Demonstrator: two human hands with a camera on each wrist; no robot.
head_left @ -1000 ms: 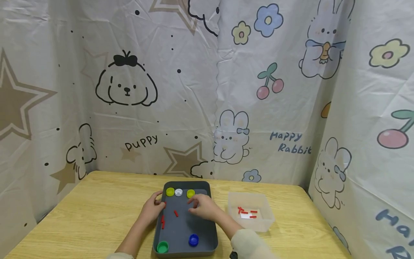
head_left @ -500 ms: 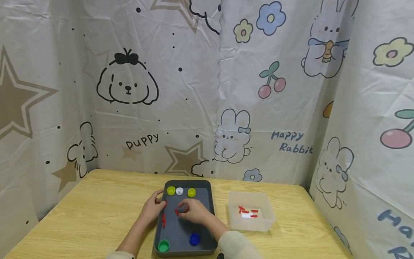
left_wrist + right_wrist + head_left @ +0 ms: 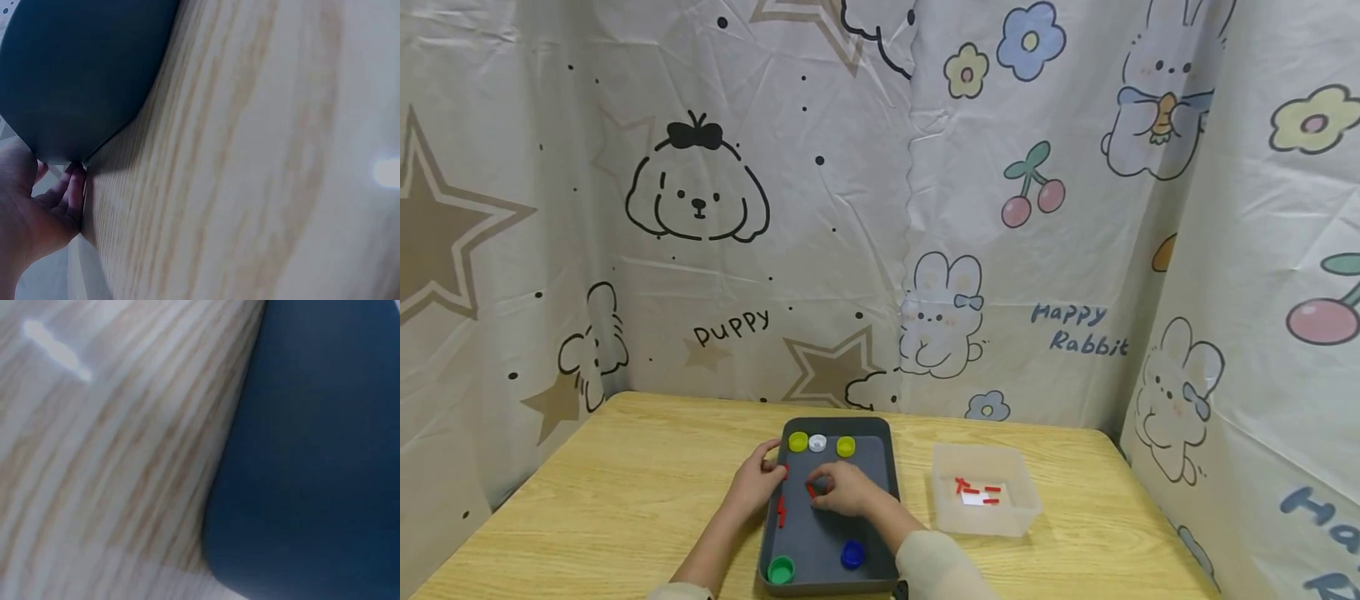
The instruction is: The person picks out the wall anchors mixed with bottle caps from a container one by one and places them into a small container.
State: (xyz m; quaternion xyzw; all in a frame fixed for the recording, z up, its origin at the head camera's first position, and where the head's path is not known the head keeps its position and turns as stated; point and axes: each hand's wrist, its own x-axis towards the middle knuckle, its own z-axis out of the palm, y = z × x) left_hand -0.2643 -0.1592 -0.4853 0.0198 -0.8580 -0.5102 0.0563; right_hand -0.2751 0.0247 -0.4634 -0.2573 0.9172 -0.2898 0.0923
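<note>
A dark grey tray point(image 3: 827, 542) lies lengthwise on the table. My left hand point(image 3: 756, 482) grips its left wall, thumb over the rim; in the left wrist view the fingers point(image 3: 75, 194) curl against the tray's underside. Inside the tray, my right hand point(image 3: 848, 490) pinches a short red stick point(image 3: 811, 491) between thumb and fingertips. Other red sticks point(image 3: 782, 512) lie along the left wall, one partly hidden by the left thumb. The right wrist view shows the tray's side point(image 3: 306, 456) but not the hand.
At the tray's far end sit two yellow caps point(image 3: 846, 446) and a white cap point(image 3: 817, 443). A green cap point(image 3: 781, 570) and a blue cap point(image 3: 852, 554) lie near its close end. To the right stands a translucent box point(image 3: 1022, 508) with several red sticks.
My right hand has moved left and slightly down from the right side of the tray to the loose red stick and now pinches it. The left hand keeps its place.
</note>
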